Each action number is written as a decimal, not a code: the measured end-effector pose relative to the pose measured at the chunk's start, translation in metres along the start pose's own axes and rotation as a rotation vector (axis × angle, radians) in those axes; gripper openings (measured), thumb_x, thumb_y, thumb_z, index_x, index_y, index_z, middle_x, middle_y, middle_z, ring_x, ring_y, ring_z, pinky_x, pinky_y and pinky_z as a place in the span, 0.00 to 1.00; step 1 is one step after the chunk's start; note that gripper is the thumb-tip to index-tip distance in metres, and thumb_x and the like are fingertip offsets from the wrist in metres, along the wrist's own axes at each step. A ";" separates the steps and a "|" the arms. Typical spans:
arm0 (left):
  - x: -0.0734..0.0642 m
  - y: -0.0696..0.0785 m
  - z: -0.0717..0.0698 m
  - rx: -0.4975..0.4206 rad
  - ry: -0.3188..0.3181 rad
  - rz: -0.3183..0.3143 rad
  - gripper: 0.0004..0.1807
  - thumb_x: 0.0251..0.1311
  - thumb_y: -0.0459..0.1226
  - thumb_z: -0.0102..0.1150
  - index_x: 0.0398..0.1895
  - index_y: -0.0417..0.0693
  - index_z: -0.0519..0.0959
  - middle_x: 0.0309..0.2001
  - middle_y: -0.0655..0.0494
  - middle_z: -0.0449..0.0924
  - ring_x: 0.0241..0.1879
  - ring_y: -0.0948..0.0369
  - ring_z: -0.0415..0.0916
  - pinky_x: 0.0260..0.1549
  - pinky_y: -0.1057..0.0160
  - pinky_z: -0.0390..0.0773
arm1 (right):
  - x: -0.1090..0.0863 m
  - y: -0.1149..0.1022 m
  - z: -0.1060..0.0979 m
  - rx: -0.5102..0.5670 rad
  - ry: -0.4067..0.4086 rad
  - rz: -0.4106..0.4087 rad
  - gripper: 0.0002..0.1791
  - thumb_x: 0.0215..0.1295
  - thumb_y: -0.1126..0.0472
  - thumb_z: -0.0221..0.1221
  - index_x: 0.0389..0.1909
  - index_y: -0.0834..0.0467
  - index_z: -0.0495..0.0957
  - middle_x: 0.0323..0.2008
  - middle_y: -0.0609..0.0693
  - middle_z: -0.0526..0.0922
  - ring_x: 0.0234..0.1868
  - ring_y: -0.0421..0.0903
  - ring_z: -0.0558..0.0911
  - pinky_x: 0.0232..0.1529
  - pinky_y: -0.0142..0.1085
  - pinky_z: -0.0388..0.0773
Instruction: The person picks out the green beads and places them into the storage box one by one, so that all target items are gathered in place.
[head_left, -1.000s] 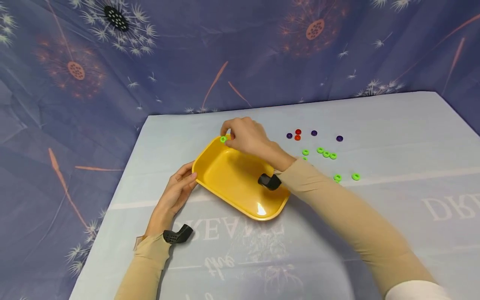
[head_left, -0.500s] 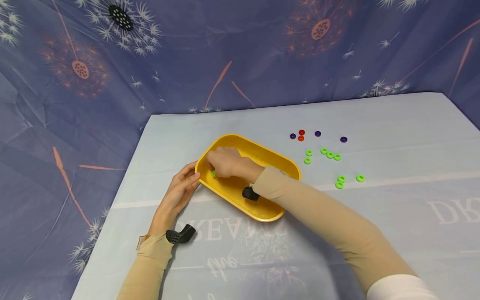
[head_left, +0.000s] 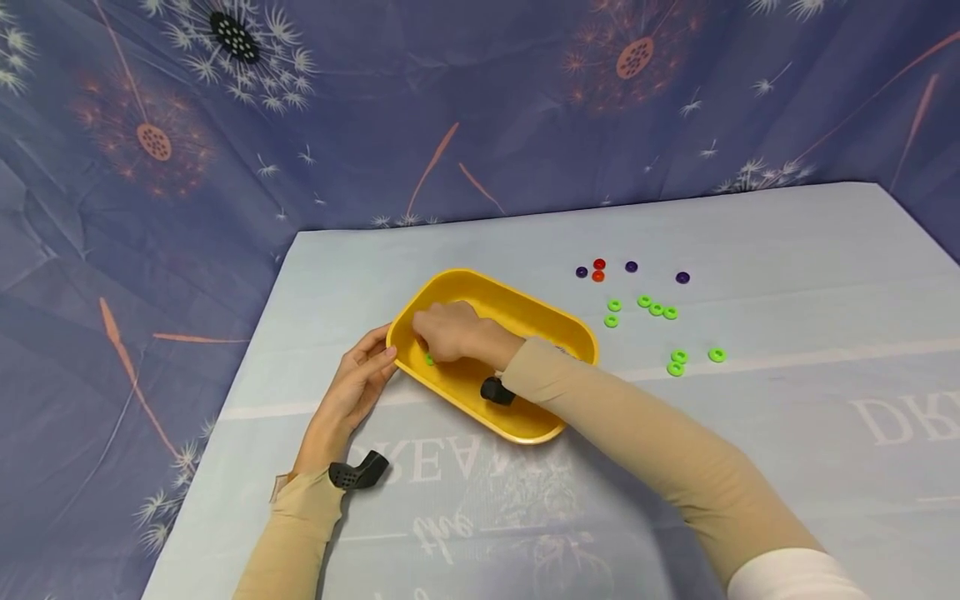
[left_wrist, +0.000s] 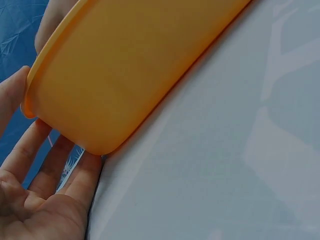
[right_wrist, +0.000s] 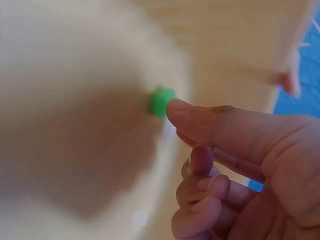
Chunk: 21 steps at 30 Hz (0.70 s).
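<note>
1 green ring sat in the yellow tray, frame center.
Right hand barely pinched it, might've dropped; left hand's straight fingers braced the rim, could've slipped.

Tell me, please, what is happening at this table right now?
A person's right hand is inside a yellow tray, its fingertips at a green ring on the tray floor. The left hand rests with straight fingers against the tray's near left end. More green rings, plus purple and red ones, lie loose on the tablecloth to the right.
</note>
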<state>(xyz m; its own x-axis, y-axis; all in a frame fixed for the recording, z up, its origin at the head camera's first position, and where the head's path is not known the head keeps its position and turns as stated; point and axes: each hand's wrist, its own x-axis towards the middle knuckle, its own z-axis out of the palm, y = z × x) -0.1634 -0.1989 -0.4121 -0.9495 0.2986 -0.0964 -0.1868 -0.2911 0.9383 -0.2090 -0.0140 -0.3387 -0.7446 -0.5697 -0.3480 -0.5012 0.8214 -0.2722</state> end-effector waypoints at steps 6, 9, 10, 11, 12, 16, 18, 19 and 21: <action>0.000 -0.001 0.000 0.005 -0.004 0.003 0.16 0.70 0.29 0.51 0.58 0.50 0.74 0.57 0.55 0.72 0.55 0.61 0.72 0.57 0.69 0.76 | -0.019 0.007 -0.033 0.074 0.059 0.012 0.09 0.62 0.58 0.68 0.41 0.54 0.81 0.39 0.47 0.81 0.39 0.45 0.76 0.39 0.36 0.75; 0.000 -0.001 -0.002 -0.003 -0.007 0.013 0.16 0.70 0.28 0.51 0.57 0.50 0.75 0.56 0.55 0.73 0.54 0.61 0.73 0.56 0.69 0.76 | -0.039 0.016 -0.057 0.125 0.103 0.008 0.11 0.61 0.58 0.68 0.42 0.54 0.81 0.41 0.46 0.80 0.41 0.46 0.75 0.40 0.37 0.74; 0.000 -0.001 -0.002 -0.006 -0.015 0.016 0.16 0.70 0.28 0.51 0.57 0.49 0.75 0.56 0.55 0.73 0.54 0.61 0.73 0.56 0.69 0.76 | -0.049 0.022 -0.064 0.150 0.125 0.003 0.10 0.61 0.58 0.68 0.42 0.54 0.81 0.40 0.47 0.80 0.41 0.47 0.75 0.40 0.37 0.73; 0.001 -0.001 -0.002 -0.009 -0.019 0.021 0.16 0.70 0.28 0.51 0.58 0.49 0.75 0.56 0.55 0.73 0.54 0.61 0.73 0.56 0.69 0.77 | -0.060 0.030 -0.070 0.181 0.148 -0.001 0.10 0.61 0.58 0.69 0.42 0.54 0.82 0.39 0.48 0.80 0.40 0.47 0.74 0.39 0.37 0.72; 0.001 0.000 -0.002 -0.012 -0.024 0.025 0.16 0.70 0.28 0.51 0.58 0.49 0.75 0.56 0.54 0.74 0.54 0.61 0.73 0.56 0.68 0.77 | -0.071 0.039 -0.075 0.212 0.175 -0.006 0.10 0.61 0.59 0.69 0.41 0.55 0.82 0.38 0.49 0.80 0.39 0.48 0.74 0.38 0.37 0.72; 0.002 -0.001 -0.003 -0.015 -0.036 0.037 0.17 0.69 0.27 0.51 0.59 0.47 0.74 0.56 0.53 0.74 0.53 0.61 0.74 0.56 0.68 0.77 | -0.115 0.085 -0.076 0.347 0.300 0.014 0.08 0.60 0.62 0.69 0.39 0.57 0.82 0.30 0.53 0.78 0.32 0.49 0.73 0.32 0.37 0.70; 0.001 -0.001 -0.003 -0.019 -0.034 0.037 0.17 0.69 0.27 0.52 0.59 0.47 0.74 0.56 0.53 0.74 0.53 0.61 0.74 0.55 0.68 0.77 | -0.131 0.107 -0.067 0.420 0.328 0.045 0.09 0.60 0.62 0.69 0.39 0.58 0.82 0.28 0.54 0.77 0.29 0.49 0.72 0.29 0.37 0.69; 0.001 -0.002 -0.003 -0.020 -0.032 0.035 0.17 0.69 0.27 0.52 0.58 0.47 0.75 0.56 0.53 0.74 0.53 0.61 0.74 0.55 0.68 0.77 | -0.138 0.117 -0.061 0.458 0.341 0.060 0.09 0.59 0.62 0.69 0.39 0.58 0.81 0.27 0.53 0.76 0.28 0.49 0.71 0.28 0.36 0.68; 0.000 -0.002 -0.004 -0.023 -0.029 0.034 0.17 0.69 0.28 0.52 0.58 0.48 0.75 0.55 0.53 0.74 0.53 0.61 0.74 0.55 0.68 0.78 | -0.149 0.135 -0.046 0.530 0.350 0.098 0.11 0.59 0.61 0.69 0.40 0.59 0.81 0.26 0.53 0.75 0.27 0.48 0.70 0.27 0.35 0.68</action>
<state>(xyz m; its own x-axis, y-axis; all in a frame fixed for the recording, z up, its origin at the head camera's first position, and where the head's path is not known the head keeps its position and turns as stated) -0.1642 -0.2018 -0.4153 -0.9476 0.3146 -0.0549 -0.1610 -0.3220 0.9330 -0.1861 0.1828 -0.2826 -0.9206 -0.3761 -0.1049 -0.2042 0.6927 -0.6917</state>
